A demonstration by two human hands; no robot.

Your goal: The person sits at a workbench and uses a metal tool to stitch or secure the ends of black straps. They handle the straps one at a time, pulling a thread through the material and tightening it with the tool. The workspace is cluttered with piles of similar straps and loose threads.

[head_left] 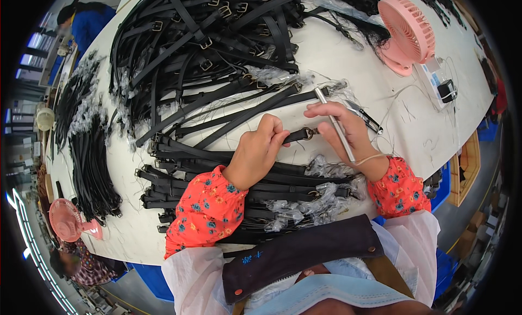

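Note:
My left hand (256, 154) is closed in a pinch on a narrow black belt (295, 136), just short of its buckle (309, 133). A slim silver pen-like rod (334, 124) lies across the palm side of my right hand (353, 134), tilted, its upper end sticking out past the fingers. That hand's thumb is close to the buckle; whether it touches is hard to tell. A pale cord loops about my right wrist. Just beyond this hand, a dark-handled tool with metal parts (365, 117) lies on the white table (424, 135). More black belts (228, 119) lie beside and under my left hand.
A large heap of buckled belts (201, 37) covers the far side. Bundled black straps (95, 168) lie at left. Clear plastic wrap (310, 206) covers nearby buckles. Pink fans (408, 29) stand right and left, and a power strip (432, 81) sits at right. Other people work at far left.

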